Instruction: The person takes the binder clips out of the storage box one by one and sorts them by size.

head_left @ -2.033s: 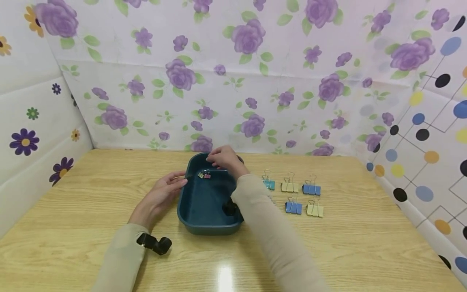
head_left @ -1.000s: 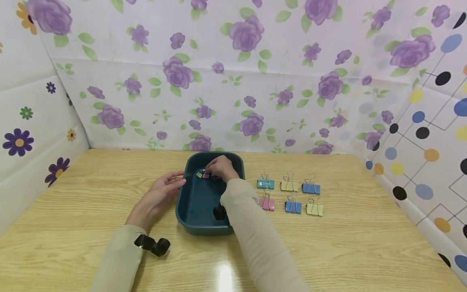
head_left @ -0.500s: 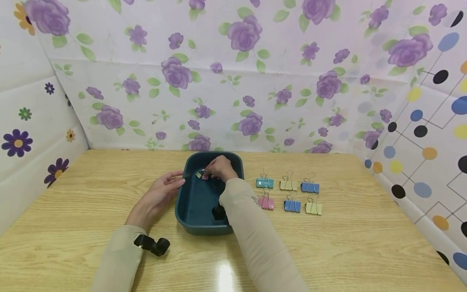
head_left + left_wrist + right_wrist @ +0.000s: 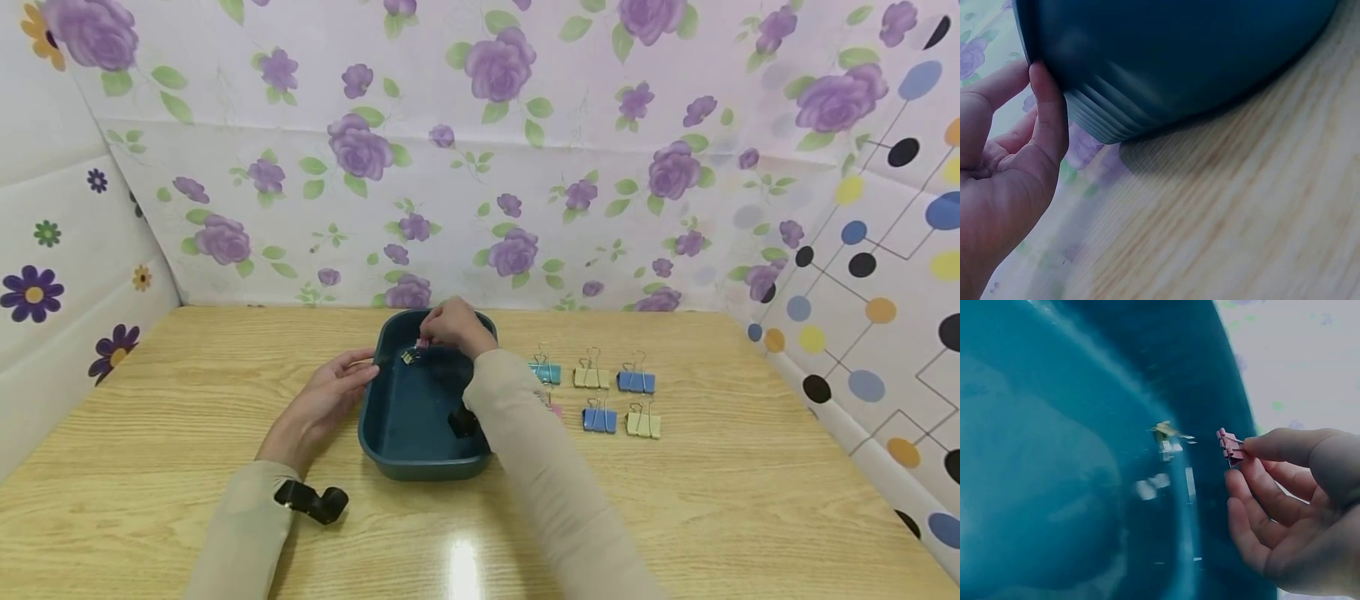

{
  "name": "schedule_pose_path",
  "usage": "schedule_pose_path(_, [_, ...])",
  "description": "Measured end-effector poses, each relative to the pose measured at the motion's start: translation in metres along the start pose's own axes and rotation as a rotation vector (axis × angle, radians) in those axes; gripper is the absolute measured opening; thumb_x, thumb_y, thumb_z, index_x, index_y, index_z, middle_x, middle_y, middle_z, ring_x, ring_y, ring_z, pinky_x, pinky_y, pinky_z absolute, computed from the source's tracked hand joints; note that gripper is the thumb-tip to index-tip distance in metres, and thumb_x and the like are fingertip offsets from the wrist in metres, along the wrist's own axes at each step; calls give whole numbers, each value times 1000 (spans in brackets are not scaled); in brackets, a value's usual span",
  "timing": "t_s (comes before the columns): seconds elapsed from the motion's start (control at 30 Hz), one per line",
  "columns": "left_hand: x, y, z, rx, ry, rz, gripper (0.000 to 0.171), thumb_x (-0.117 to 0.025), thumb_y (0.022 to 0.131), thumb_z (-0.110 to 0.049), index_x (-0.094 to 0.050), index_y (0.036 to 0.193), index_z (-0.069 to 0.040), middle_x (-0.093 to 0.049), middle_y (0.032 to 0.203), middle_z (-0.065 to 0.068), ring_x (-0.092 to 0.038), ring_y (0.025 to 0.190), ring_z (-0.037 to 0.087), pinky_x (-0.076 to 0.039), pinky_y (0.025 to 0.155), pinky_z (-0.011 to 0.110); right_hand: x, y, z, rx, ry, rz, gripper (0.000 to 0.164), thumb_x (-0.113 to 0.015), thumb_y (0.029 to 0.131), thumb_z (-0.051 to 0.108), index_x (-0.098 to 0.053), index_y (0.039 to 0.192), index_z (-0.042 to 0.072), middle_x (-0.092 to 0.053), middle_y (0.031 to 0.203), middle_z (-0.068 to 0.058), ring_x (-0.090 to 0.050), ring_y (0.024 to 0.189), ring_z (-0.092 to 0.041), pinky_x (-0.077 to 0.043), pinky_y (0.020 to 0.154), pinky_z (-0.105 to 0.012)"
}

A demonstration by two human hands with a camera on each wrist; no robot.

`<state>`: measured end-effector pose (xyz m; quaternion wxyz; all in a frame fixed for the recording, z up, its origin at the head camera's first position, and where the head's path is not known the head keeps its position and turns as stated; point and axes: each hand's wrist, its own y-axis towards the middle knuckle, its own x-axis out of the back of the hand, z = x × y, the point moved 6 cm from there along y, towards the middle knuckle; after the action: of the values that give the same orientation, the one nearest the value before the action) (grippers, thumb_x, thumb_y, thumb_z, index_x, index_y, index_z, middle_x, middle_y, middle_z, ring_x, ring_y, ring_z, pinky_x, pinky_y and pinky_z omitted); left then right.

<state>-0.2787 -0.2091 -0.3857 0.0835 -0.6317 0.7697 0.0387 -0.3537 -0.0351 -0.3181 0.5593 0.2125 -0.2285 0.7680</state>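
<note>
A dark teal plastic box [image 4: 423, 468] stands on the wooden table. My left hand [image 4: 330, 396] touches its left rim with thumb and fingertips, the fingers extended; the left wrist view shows those fingertips at the edge of the box wall [image 4: 1166, 56]. Over the far end of the box, my right hand [image 4: 457, 325] pinches a small pink binder clip [image 4: 1230, 447] between thumb and fingers. Below it in the box lies a small yellow binder clip [image 4: 408, 357], blurred in the right wrist view, with silvery parts beside it.
Right of the box, larger binder clips lie in two rows: teal [image 4: 546, 373], yellow [image 4: 592, 378] and blue [image 4: 636, 382] behind, pink [image 4: 556, 409], blue [image 4: 600, 419] and yellow [image 4: 643, 424] in front. My right sleeve partly covers the pink one. Patterned cloth walls surround the table.
My right hand reached down to the small clips in the box, took hold of the pink one and has lifted it up and away. My left hand stays at the rim.
</note>
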Motion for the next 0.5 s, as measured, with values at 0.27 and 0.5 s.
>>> schedule_pose_path(0.27, [1,-1,-2,9,-6,-19,52,-55,99,-7,-30,141,9,-60,108,2,-58,97,7,-47,87,20,10,-12,32,106,53,38,17,-67,90,8,-73,102,-2,-64,79,-5,-60,70,-14,-51,61,-22])
schedule_pose_path(0.5, [-1,-2,0,24,-18,-27,53,-57,98,-8,-31,141,8,-60,110,2,-58,99,7,-48,87,20,17,-33,44,180,-26,72,18,-67,92,12,-72,104,0,-66,88,-7,-62,82,-21,-53,66,-24])
